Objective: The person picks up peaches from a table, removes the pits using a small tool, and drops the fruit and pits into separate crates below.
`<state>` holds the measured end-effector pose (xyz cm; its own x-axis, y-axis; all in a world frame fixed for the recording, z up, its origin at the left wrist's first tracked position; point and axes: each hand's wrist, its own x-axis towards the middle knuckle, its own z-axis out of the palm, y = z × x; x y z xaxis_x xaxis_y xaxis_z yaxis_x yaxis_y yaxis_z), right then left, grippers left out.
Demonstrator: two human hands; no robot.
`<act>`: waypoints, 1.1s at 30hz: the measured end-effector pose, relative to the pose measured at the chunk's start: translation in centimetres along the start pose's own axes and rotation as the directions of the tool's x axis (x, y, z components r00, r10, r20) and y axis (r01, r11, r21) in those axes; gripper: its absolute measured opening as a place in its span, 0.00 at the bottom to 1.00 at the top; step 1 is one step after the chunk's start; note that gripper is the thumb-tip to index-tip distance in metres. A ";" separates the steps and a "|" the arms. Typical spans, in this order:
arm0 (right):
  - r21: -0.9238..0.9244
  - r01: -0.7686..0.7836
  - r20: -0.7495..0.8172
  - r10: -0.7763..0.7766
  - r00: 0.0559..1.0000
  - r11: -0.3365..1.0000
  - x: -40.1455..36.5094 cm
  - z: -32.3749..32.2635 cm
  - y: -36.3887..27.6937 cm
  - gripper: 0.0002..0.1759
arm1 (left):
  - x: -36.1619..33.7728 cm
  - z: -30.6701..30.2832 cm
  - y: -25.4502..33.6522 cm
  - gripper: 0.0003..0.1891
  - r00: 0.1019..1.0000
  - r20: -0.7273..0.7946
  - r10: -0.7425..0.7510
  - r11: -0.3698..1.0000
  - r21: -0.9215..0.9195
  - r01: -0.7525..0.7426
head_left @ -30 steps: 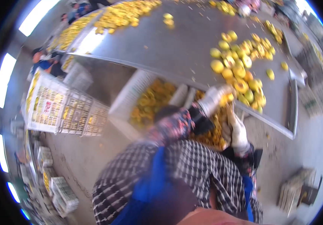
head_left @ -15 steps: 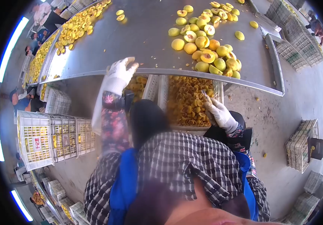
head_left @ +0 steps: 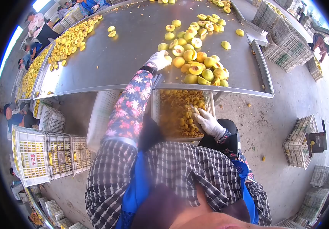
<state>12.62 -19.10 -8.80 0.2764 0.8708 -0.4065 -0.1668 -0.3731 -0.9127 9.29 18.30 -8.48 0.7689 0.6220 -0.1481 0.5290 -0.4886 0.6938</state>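
Left hand (head_left: 159,60) has moved up to upper-centre fruit (head_left: 189,55), grip unclear — right hand's (head_left: 209,123) fingers closed over the crate (head_left: 211,102); lower-left red label (head_left: 33,159) unreadable.

Black-and-white checked top, blue apron, floral sleeves, white gloves, black wristband

From my end, I'm holding the left arm (head_left: 131,103) nearly straight, forward and slightly inward, with its wrist (head_left: 148,68) leading into the gloved left hand (head_left: 158,60). I'm keeping that hand low, its fingers pointing inward, though their exact closure is escaping me. I'm bending the right arm (head_left: 244,163) closer to the body, its wrist (head_left: 222,135) angling the gloved right hand (head_left: 211,125) forward and across to the left, fingers (head_left: 201,116) curling together in a pinch.
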 end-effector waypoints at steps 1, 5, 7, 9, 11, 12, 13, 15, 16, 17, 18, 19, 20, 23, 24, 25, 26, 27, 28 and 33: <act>0.008 0.012 -0.011 -0.012 1.000 1.000 -0.5 0.1 -0.7 0.13 | 0.3 0.0 -1.2 0.33 0.999 0.008 -0.046 0.973 -0.225 0.047; -0.035 0.360 -0.038 -0.362 0.932 0.932 0.3 0.1 -0.7 0.13 | -7.6 -2.0 1.4 0.24 0.928 0.206 0.311 0.009 -0.977 0.214; -0.314 0.558 0.017 -0.583 0.812 0.768 1.6 0.0 -2.3 0.15 | -12.5 -1.7 4.3 0.25 0.931 0.156 0.330 -0.126 -0.970 0.207; -0.402 0.593 -0.009 -0.651 0.759 0.698 1.8 1.0 -5.5 0.21 | -15.1 -0.8 6.0 0.26 0.932 0.107 0.347 -0.205 -0.961 0.187; -0.512 0.532 -0.072 -0.651 0.755 0.674 1.9 2.5 -7.8 0.18 | -16.4 0.2 6.9 0.28 0.930 0.068 0.362 -0.230 -0.960 0.160; -0.566 0.496 -0.107 -0.655 0.748 0.659 2.0 3.1 -8.6 0.17 | -17.0 0.5 7.5 0.30 0.912 0.064 0.406 -0.231 -0.958 0.170; -0.604 0.496 -0.109 -0.681 0.724 0.624 1.9 3.6 -9.2 0.16 | -17.4 0.8 7.9 0.31 0.905 0.043 0.422 -0.232 -0.960 0.154; -0.678 0.485 -0.110 -0.729 0.676 0.552 1.8 4.3 -9.8 0.15 | -17.7 1.5 8.6 0.31 0.891 0.003 0.454 -0.239 -0.963 0.125; -0.727 0.514 -0.096 -0.808 0.581 0.455 1.7 4.6 -9.7 0.14 | -17.8 1.8 8.6 0.31 0.885 -0.017 0.464 -0.238 -0.965 0.106; -0.757 0.488 -0.092 -0.811 0.578 0.434 1.7 4.5 -9.5 0.14 | -17.8 2.0 8.8 0.31 0.893 -0.036 0.449 -0.237 -0.968 0.080; -0.785 0.462 -0.088 -0.813 0.576 0.412 1.7 4.4 -9.3 0.14 | -17.9 2.3 9.0 0.30 0.900 -0.055 0.432 -0.235 -0.971 0.053; -0.812 0.437 -0.081 -0.816 0.573 0.388 1.9 4.4 -9.1 0.14 | -17.9 2.5 9.2 0.30 0.907 -0.077 0.415 -0.232 -0.972 0.024; -0.833 0.428 -0.075 -0.838 0.541 0.351 2.2 4.0 -8.6 0.13 | -17.9 2.9 9.3 0.29 0.917 -0.108 0.385 -0.184 -0.982 -0.038; -0.856 0.468 0.020 -0.892 0.451 0.218 1.7 3.4 -8.0 0.16 | -17.8 4.0 9.0 0.27 0.929 -0.169 0.328 -0.078 -0.985 -0.152; -0.851 0.461 -0.004 -0.880 0.474 0.253 1.7 3.5 -8.0 0.15 | -17.6 4.3 8.8 0.27 0.930 -0.166 0.327 -0.078 -0.986 -0.148; -0.844 0.453 -0.029 -0.866 0.499 0.289 1.6 3.6 -8.1 0.14 | -17.7 4.3 9.1 0.27 0.932 -0.161 0.325 -0.079 -0.987 -0.143; -0.836 0.443 -0.054 -0.852 0.522 0.324 1.6 3.7 -8.1 0.13 | -17.9 4.3 9.4 0.27 0.936 -0.187 0.298 0.060 -0.975 -0.214; -0.845 0.440 -0.040 -0.856 0.515 0.305 1.6 3.6 -8.0 0.12 | -18.2 4.1 9.8 0.27 0.937 -0.215 0.275 0.202 -0.940 -0.275; -0.853 0.437 -0.028 -0.861 0.508 0.286 1.6 3.5 -7.9 0.12 | -18.5 4.1 10.2 0.28 0.935 -0.245 0.256 0.340 -0.883 -0.325; -0.879 0.389 0.010 -0.807 0.591 0.274 0.6 3.3 -8.2 0.12 | -19.0 4.9 9.2 0.25 0.980 -0.081 0.181 0.055 -0.994 -0.092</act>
<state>11.04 -14.43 -1.45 0.2885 0.8185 0.4968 0.8941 -0.0446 -0.4457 1.33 -1.00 -2.70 0.8204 0.5705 0.0379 -0.3991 0.5239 0.7525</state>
